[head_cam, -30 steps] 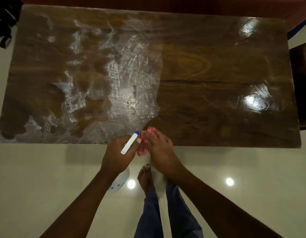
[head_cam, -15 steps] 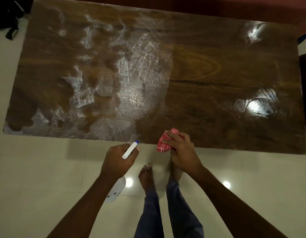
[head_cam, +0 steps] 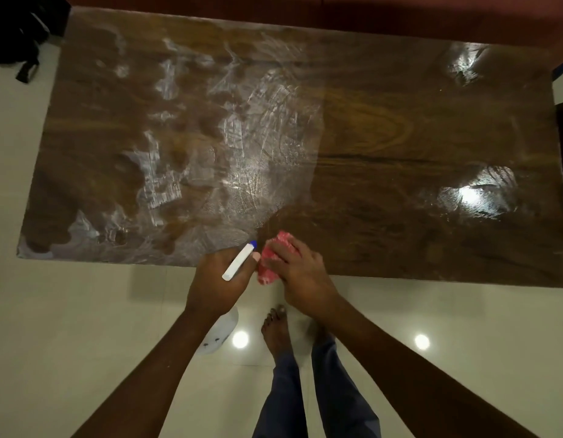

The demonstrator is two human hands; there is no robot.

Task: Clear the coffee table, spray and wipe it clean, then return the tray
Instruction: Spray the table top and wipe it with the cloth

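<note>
Writing: dark marks on the lower body of the spray bottle (head_cam: 239, 262), too small to read. Nothing else legible.

Count: one coffee table (head_cam: 400, 137), one spray bottle, one red cloth (head_cam: 269, 263), two hands. One bare foot (head_cam: 275, 330) shows plainly, with two blue trouser legs (head_cam: 337, 390). Two round light spots lie on the pale floor (head_cam: 84, 327), and two bright glare patches sit on the table's right half. One dark bag (head_cam: 17, 30) lies off the far left corner.

- Table: dark brown wood with a glossy top and strong grain. The left half carries a whitish, streaky film in smears and patches. The right half is darker and its grain reads clean. The line between the two runs from the middle of the far edge down to the near edge, ending at the cloth.
- Cloth: bunched, red with a pale pattern. It sits on the near edge at about mid-length, its lower part hanging over the edge.
- Right hand (head_cam: 300, 273): on top of the cloth, fingers curved over it and holding it against the table.
- Left hand (head_cam: 215, 279): just off the near edge, right beside the cloth. It is wrapped round the bottle's neck, with the white trigger head and blue tip pointing toward the table. The bottle's pale body hangs below the wrist, over the floor.
</note>
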